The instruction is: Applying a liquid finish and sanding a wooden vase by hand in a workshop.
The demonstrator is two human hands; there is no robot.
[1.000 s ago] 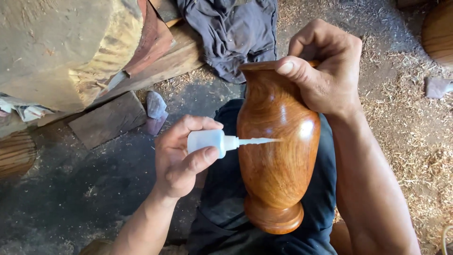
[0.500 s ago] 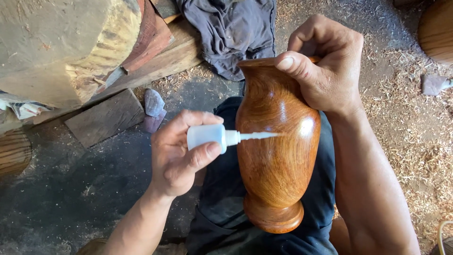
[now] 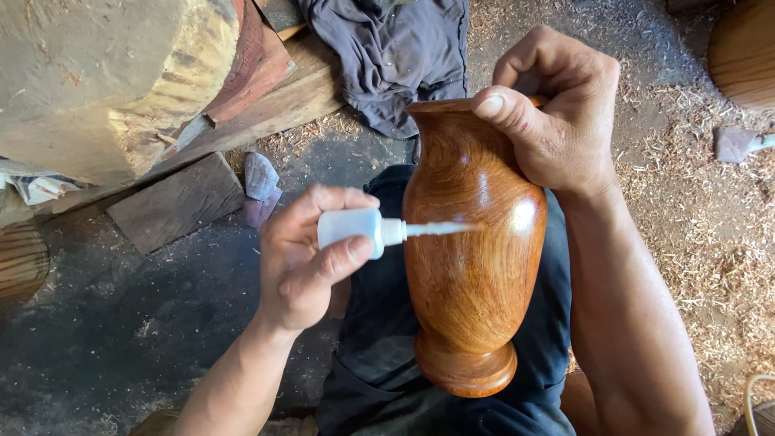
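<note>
Since the earlier frame, hardly anything has moved; only the nozzle tip sits slightly further along the vase. Resting on the lap, the polished wooden vase (image 3: 472, 266) stands upright, its rim clamped by the right hand (image 3: 557, 121). Beside its belly, the left hand (image 3: 311, 258) pinches a small white squeeze bottle (image 3: 351, 230), nozzle apparently touching the wood.

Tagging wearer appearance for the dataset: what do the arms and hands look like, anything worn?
Both forearms are bare up to the frame edge: no sleeves show. The left hand and right hand wear no gloves, and no rings, watch or wristband show on the sides in view. Nails are short. Dark trousers cover the lap below the arms.
</note>
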